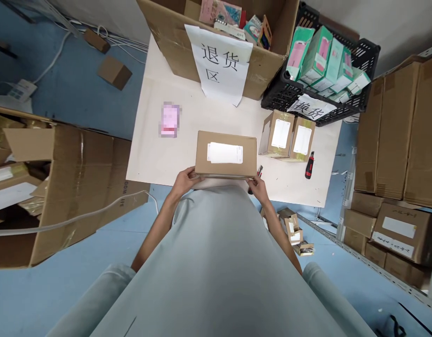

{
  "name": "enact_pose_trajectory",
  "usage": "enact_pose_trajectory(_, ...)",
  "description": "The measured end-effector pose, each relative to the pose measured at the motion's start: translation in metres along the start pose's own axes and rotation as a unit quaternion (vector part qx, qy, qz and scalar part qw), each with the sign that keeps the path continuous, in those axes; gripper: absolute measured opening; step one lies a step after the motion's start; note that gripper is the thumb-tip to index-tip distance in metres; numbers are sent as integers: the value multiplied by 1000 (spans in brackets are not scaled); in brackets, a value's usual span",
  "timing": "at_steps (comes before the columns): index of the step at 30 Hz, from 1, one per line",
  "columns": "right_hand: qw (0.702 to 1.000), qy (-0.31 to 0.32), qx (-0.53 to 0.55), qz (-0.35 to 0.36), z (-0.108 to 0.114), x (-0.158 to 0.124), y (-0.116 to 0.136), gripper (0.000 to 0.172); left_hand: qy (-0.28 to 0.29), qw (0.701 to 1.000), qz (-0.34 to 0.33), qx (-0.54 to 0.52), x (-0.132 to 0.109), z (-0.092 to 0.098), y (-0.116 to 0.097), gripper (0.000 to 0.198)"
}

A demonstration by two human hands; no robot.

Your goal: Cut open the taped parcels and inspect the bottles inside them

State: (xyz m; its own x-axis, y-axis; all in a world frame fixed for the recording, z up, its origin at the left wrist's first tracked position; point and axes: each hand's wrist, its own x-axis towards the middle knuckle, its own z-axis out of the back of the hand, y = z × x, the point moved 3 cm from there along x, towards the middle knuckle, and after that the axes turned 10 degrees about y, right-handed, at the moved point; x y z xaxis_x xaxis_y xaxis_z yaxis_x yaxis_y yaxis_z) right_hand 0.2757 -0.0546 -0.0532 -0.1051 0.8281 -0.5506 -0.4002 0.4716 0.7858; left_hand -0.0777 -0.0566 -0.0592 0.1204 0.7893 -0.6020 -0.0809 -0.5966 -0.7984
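Note:
A closed brown cardboard box (226,168) with a white label (233,154) on top sits at the front edge of the white table. My left hand (185,181) grips its near left corner, thumb and fingers pinched on the edge. At the near right corner my right hand (258,188) has its fingertips closed on the box in the same way. A dark, slim tool (260,170) with a metallic tip shows by my right fingers, partly covered by them; whether it lies on the table or touches the hand I cannot tell.
On the table (149,154) stand a large open carton (167,51) of goods, a black crate (272,96) of green boxes, two small labelled boxes (281,133), a red-black utility knife (309,166) and a blurred pink item (170,120). Cartons fill a right-hand shelf (377,281); a big open carton (75,182) stands left.

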Motion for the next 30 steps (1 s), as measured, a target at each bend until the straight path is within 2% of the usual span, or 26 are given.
enact_pose_trajectory(3, 996, -47, -70, 42, 16, 2, 22, 58, -67, 997, -31, 22, 7, 10, -14, 79)
enact_pose_trajectory(6, 987, -79, -131, 54, 28, 19, 42, 60, -138, 985, -79, 61, 22, 15, -33, 61)
enact_pose_trajectory(9, 982, -92, -165, 31, 34, 45, 53, 60, -148, 984, -83, 62, 44, 12, -46, 54)
enact_pose_trajectory(12, 983, -98, -151, 44, 37, 64, 55, 58, -146, 984, -79, 70, 57, 10, -52, 51)
enact_pose_trajectory(14, 984, -92, -140, 56, 39, 65, 48, 57, -149, 982, -79, 87, 57, 9, -54, 49)
enact_pose_trajectory(16, 984, -99, -145, 24, 39, 60, 34, 58, -153, 981, -77, 89, 52, 6, -53, 47)
enact_pose_trajectory(18, 975, -120, -171, -70, 38, 49, 12, 51, -156, 981, -79, 80, 45, 1, -52, 46)
enact_pose_trajectory(20, 955, -137, -197, -176, 32, 37, -12, 34, -158, 981, -85, 76, 40, -4, -52, 44)
enact_pose_trajectory(22, 939, -140, -205, -239, 24, 26, -32, 29, -158, 980, -90, 79, 38, -8, -52, 43)
enact_pose_trajectory(27, 935, -134, -184, -271, 14, 17, -56, 31, -162, 977, -112, 87, 42, -9, -53, 41)
enact_pose_trajectory(30, 948, -121, -159, -248, 22, 17, -50, 34, -145, 976, -138, 87, 48, -6, -57, 59)
